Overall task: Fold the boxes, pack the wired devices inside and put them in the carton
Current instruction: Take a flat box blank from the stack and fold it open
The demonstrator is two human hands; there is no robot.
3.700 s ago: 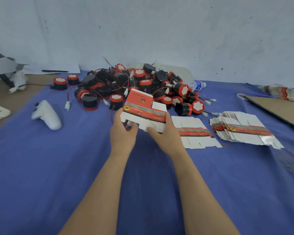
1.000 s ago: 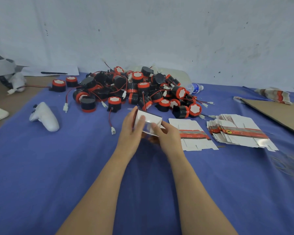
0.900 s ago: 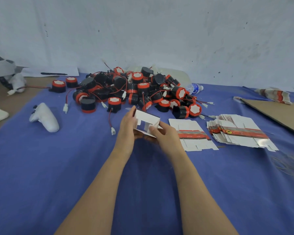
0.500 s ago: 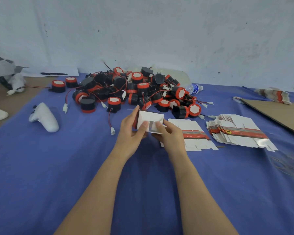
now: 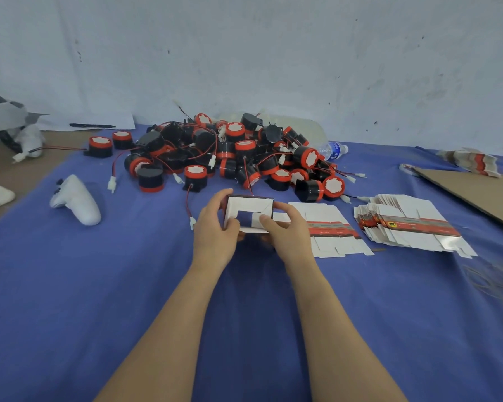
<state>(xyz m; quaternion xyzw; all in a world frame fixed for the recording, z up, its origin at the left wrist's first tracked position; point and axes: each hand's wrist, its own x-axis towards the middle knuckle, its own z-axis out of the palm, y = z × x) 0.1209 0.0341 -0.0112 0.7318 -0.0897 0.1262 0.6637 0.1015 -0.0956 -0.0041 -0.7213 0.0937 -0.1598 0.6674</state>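
A blue cloth (image 5: 99,285) is covering the bench (image 5: 0,171), looking matt and softly creased. The box (image 5: 249,207) is showing a white, matt inside, thin card by the look of it. The stack of flat boxes (image 5: 410,227) is catching the light on a glossy printed face. The devices (image 5: 230,158) are looking like smooth black plastic with red bands, faintly shiny. The controller (image 5: 76,200) is gleaming as smooth white plastic. The cardboard sheet (image 5: 471,192) is lying brown and dull — the wall (image 5: 273,53) is showing rough, speckled white paint.
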